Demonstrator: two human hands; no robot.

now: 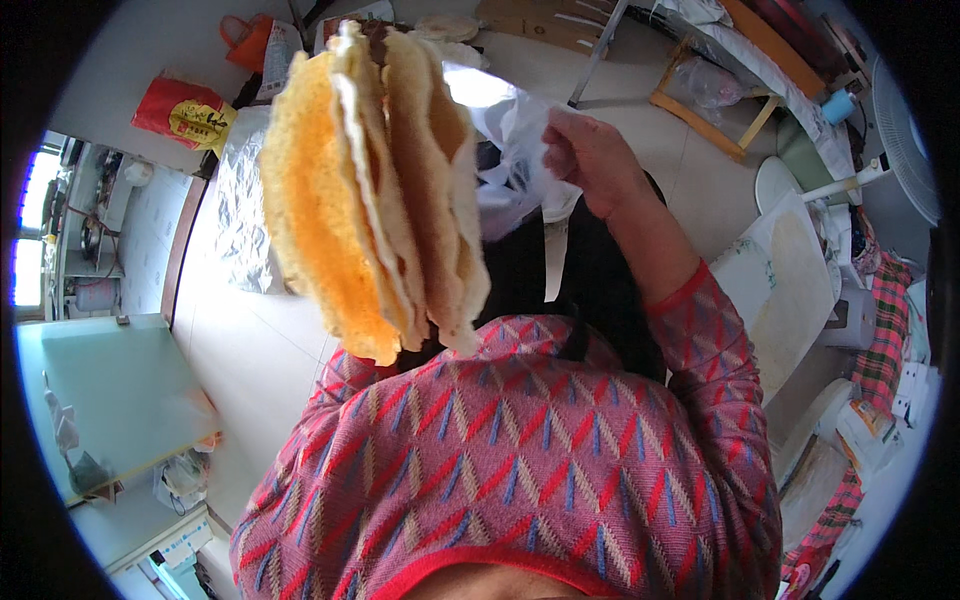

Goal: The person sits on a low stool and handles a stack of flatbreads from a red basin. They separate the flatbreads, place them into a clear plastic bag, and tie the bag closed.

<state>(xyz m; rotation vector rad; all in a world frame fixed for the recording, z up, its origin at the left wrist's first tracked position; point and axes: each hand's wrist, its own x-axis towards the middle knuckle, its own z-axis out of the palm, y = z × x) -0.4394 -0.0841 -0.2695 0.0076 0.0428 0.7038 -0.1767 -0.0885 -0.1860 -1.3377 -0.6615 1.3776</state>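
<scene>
A folded stack of thin, browned flatbreads [322, 217] is raised in front of me, its layers upright and spread slightly apart. My left sleeve leads in behind this stack, which hides my left hand, so its grip cannot be seen. My right hand [589, 154] pinches the edge of a thin, translucent plastic bag [517, 127] just right of the flatbreads. The bag hangs above my dark-clothed lap, partly covered by the stack.
Foil-like sheeting [244, 202] lies on the floor at left, beside a red and yellow bag [184, 112]. A long white board [787, 277] stands at right, near a fan [904, 127]. A wooden frame [739, 146] and flattened cardboard [547, 22] lie farther off.
</scene>
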